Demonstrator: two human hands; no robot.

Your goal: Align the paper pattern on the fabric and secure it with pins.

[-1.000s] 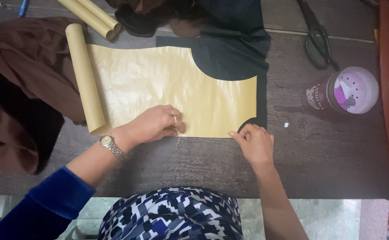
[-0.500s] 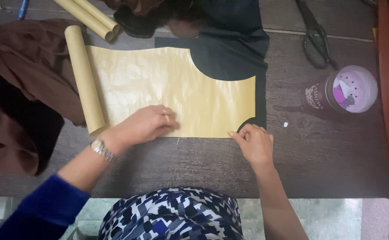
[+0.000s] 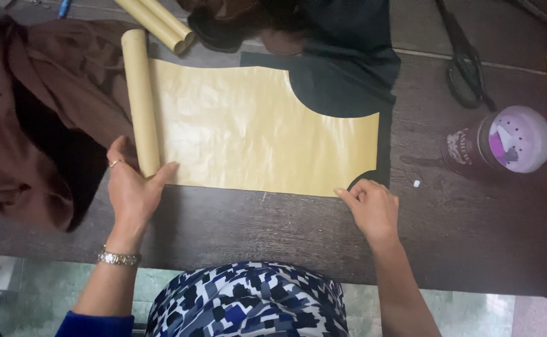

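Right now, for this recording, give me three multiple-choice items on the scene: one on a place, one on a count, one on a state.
1. Where do the scissors lie?
A. upper right of the table
B. on the brown cloth
C. under the paper

2. How many loose paper rolls lie above the yellow paper pattern?
A. none
B. two
C. five

3. How is the pattern's left end?
A. rolled up
B. torn off
C. flat

Key: 1 A, they sit above the jar. 2 B, two tubes side by side. 3 A, left hand rests against the roll; right hand pins the corner.
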